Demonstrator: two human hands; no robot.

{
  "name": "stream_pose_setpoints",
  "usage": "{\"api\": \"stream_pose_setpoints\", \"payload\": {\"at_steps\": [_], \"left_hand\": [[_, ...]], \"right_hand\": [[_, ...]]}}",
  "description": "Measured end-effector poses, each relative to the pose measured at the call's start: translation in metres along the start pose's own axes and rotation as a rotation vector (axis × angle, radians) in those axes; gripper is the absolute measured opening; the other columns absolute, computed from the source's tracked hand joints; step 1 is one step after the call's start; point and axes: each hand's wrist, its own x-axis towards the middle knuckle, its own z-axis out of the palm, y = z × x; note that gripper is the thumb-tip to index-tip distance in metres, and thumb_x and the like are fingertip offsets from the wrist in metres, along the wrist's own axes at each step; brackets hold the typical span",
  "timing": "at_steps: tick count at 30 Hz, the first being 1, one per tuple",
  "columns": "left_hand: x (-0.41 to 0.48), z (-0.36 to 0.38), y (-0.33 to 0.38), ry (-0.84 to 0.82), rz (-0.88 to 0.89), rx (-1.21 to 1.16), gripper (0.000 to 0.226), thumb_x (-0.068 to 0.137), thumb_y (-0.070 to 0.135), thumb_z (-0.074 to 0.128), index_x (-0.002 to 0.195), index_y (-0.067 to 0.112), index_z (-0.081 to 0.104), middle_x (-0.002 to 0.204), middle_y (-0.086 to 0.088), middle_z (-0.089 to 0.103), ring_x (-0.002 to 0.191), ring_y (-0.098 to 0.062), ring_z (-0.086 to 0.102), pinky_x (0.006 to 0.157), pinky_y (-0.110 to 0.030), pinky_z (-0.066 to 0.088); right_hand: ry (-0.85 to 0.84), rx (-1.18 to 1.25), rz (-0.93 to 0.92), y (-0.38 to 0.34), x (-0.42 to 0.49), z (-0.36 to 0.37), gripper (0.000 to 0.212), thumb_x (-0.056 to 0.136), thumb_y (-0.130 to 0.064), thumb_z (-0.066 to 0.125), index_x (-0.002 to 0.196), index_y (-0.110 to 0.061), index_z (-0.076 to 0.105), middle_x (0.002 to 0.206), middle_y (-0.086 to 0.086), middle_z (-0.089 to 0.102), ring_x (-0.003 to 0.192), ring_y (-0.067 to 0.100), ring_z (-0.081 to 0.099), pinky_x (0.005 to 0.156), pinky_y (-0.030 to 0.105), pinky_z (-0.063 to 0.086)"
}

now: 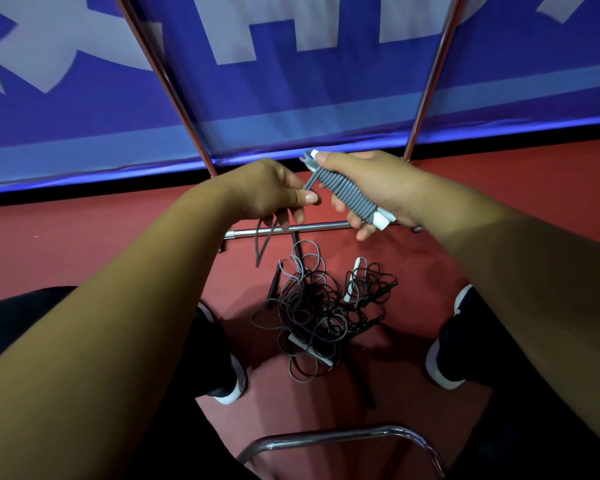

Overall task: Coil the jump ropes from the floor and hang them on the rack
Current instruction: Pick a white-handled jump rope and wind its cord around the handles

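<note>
The right hand [378,188] is curled round a grey jump rope [347,192] wound in tight turns about its paired white handles [383,220], thumb on the upper end and fingers underneath. The left hand [267,192] pinches the rope's free strand just beside the bundle, between thumb and forefinger. The rest of that tail [260,244] hangs in a loop below it, in front of the rack's low crossbar [312,228]. The winding looks nearly finished, with only this tail left to wrap or tuck.

The main risk is slack. If the pinch loosens before the end is secured, the springy cord will likely unwind from the handles. The dangling loop could also snag the crossbar.

On the red floor [84,244], between the person's shoes [444,365], lies the pile of ropes [323,313], grey and black cords tangled together with white and dark handles. Pulling one out sharply would probably tighten the knots rather than free it.

The rack's uprights [174,95] rise against a blue banner [291,98]. Where the ropes are to hang is out of view, so whether this tight bundle can hang without sliding off cannot be told.
</note>
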Motion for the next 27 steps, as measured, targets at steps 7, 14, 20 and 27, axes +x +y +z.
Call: {"api": "stream_pose_setpoints", "payload": {"at_steps": [7, 14, 20, 27], "left_hand": [[-0.001, 0.005, -0.001, -0.027, -0.051, -0.114, 0.015, 0.098, 0.004, 0.068, 0.086, 0.011, 0.074, 0.086, -0.012, 0.078, 0.083, -0.037, 0.076, 0.080, -0.047, 0.063], [-0.011, 0.004, 0.000, -0.027, 0.171, -0.143, 0.031, 0.091, -0.014, 0.060, 0.095, 0.009, 0.079, 0.084, -0.014, 0.075, 0.073, -0.014, 0.064, 0.070, -0.033, 0.057], [-0.009, 0.000, 0.013, 0.090, 0.246, -0.251, 0.022, 0.087, -0.003, 0.076, 0.104, 0.010, 0.082, 0.098, -0.005, 0.081, 0.088, -0.010, 0.072, 0.085, -0.026, 0.060], [-0.006, 0.003, 0.022, 0.203, 0.289, -0.053, 0.021, 0.086, -0.002, 0.076, 0.096, 0.015, 0.083, 0.086, 0.004, 0.080, 0.085, -0.007, 0.074, 0.091, -0.024, 0.058]], "right_hand": [[-0.203, -0.094, 0.065, -0.003, -0.005, 0.008, 0.054, 0.104, -0.064, 0.050, 0.105, -0.015, 0.071, 0.070, 0.009, 0.061, 0.044, 0.022, 0.052, 0.049, 0.029, 0.050], [-0.233, -0.283, -0.051, 0.001, -0.067, 0.027, 0.086, 0.109, -0.014, 0.048, 0.023, -0.014, 0.043, 0.030, -0.008, 0.036, 0.029, -0.001, 0.044, 0.047, 0.013, 0.041], [-0.555, -0.011, 0.274, -0.006, -0.023, 0.009, 0.045, 0.096, -0.068, 0.052, 0.089, -0.038, 0.083, 0.074, 0.002, 0.064, 0.041, 0.013, 0.039, 0.046, 0.019, 0.034], [-0.447, -0.049, 0.284, 0.010, -0.002, 0.000, 0.041, 0.102, -0.056, 0.061, 0.129, -0.024, 0.064, 0.077, 0.005, 0.057, 0.050, 0.017, 0.044, 0.050, 0.023, 0.040]]}}
